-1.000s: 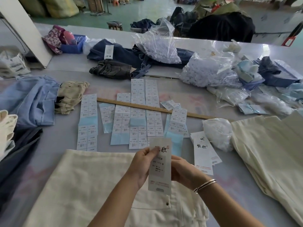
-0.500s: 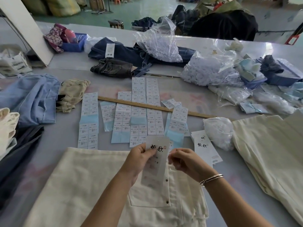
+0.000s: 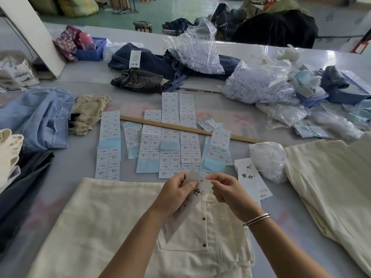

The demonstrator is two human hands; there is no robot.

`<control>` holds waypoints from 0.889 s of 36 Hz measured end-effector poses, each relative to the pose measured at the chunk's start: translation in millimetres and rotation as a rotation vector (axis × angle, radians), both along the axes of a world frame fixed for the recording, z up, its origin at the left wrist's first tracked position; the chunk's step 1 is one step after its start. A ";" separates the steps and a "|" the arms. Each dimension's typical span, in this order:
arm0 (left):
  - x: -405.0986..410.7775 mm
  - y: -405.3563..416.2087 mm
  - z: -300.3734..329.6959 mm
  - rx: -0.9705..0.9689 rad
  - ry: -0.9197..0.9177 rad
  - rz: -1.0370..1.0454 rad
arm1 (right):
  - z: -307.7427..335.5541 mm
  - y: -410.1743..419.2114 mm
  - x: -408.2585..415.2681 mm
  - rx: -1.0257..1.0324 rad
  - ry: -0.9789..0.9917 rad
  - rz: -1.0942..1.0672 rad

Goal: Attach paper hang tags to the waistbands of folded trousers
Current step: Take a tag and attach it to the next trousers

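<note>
Both hands hold one paper hang tag [image 3: 197, 192] above cream trousers [image 3: 104, 221] folded on the near tabletop [image 3: 76, 163]. The left hand [image 3: 176, 195] grips its middle; the right hand [image 3: 226, 191] pinches its far corner. Beyond lie sheets of size stickers [image 3: 109, 145] crossed by a wooden ruler [image 3: 180, 127], with spare hang tags [image 3: 251, 177] just right.
</note>
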State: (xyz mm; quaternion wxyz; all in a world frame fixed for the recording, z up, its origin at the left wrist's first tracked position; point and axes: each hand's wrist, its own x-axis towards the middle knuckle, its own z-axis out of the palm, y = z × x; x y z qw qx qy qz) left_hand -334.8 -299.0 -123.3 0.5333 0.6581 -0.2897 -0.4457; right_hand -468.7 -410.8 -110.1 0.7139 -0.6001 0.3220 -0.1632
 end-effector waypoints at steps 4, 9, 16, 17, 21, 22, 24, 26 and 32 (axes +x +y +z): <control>-0.3 -0.5 0.7 0.006 -0.019 0.004 | 1.6 -1.3 -0.6 -0.103 0.032 0.088; -3.0 -1.8 1.4 0.014 -0.054 -0.004 | 4.0 -2.1 -2.6 -0.190 0.014 0.145; -3.5 0.0 0.8 0.032 -0.042 -0.033 | 3.1 -3.6 -8.3 -0.210 0.030 0.159; -3.7 0.4 0.5 0.032 -0.037 -0.039 | 2.8 -3.7 -8.4 -0.221 0.039 0.160; -5.5 0.8 -2.8 0.052 -0.104 -0.042 | -0.3 -2.8 -7.1 -0.269 0.099 0.139; -5.9 0.6 -3.6 0.061 -0.167 -0.036 | -1.0 -2.1 -7.0 -0.276 0.107 0.141; -7.8 -0.1 -4.8 0.068 -0.293 -0.026 | -2.1 0.0 -7.9 -0.250 0.111 0.138; -11.6 -0.4 -5.0 0.068 -0.396 -0.004 | -3.4 3.1 -11.1 -0.173 0.116 0.117; -26.5 -1.5 -6.4 0.062 -0.522 0.070 | -7.9 15.5 -13.3 -0.048 0.026 0.034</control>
